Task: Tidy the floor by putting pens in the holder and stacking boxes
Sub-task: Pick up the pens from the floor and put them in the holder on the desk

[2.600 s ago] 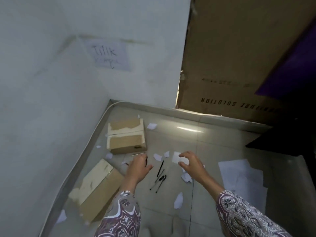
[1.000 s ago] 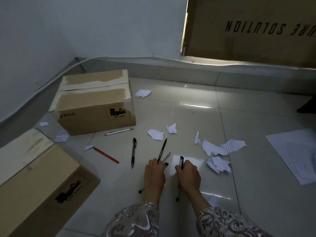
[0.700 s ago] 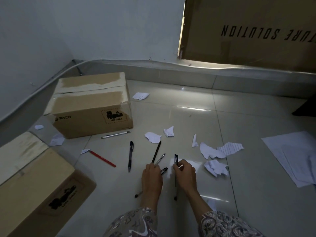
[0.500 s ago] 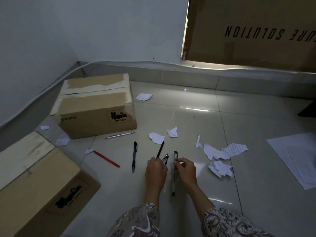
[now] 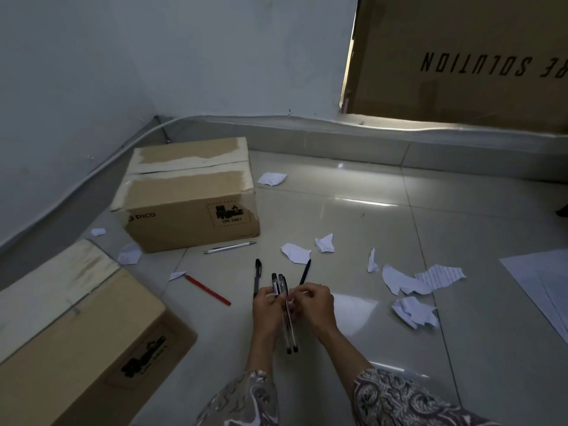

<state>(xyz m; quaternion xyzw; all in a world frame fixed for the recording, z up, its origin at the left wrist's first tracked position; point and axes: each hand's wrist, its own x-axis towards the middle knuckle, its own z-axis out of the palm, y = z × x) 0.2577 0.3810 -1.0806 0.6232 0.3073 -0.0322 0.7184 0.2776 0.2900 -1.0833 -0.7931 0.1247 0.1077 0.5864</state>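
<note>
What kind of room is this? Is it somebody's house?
Hard to say for sure. It looks like a bare corner of a room used for storage or moving: plain tiled floor, cardboard boxes, and a big carton leaning on the wall.

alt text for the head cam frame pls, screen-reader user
Two hands, left hand and right hand, hold a small bundle of pens above a tiled floor. More pens, a red pencil and torn paper scraps lie around them, with two cardboard boxes at left, unstacked.
</note>
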